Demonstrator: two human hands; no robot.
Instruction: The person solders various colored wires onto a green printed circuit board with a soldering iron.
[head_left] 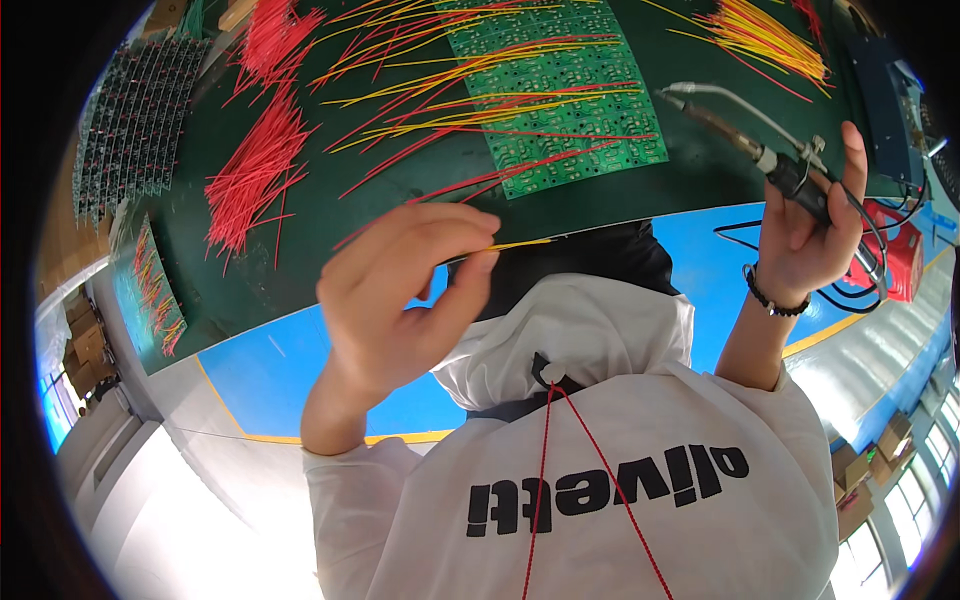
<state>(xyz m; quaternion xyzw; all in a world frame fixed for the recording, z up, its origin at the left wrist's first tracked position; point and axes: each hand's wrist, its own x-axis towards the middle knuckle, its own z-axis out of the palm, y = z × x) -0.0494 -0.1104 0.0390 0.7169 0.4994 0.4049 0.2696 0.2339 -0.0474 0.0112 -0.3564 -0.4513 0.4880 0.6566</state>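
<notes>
My left hand (pixel 400 290) is raised over the table's near edge, thumb and forefinger pinched on a thin yellow wire (pixel 522 244) whose tip points right. My right hand (pixel 815 240) holds a soldering iron (pixel 790 180) with a thin metal feed tube clamped alongside it. The iron's tip points up and left, just off the right side of a green circuit board panel (pixel 630 153). Red and yellow wires (pixel 430 85) lie in rows across the panel, their loose ends reaching left over the dark green tabletop.
A pile of red wires (pixel 250 180) lies left of the panel, with another red bundle (pixel 275 40) behind it. Dark board panels (pixel 135 130) stand far left. Yellow and red wires (pixel 770 45) sit back right. A red device (pixel 893 260) and black cables are right of my hand.
</notes>
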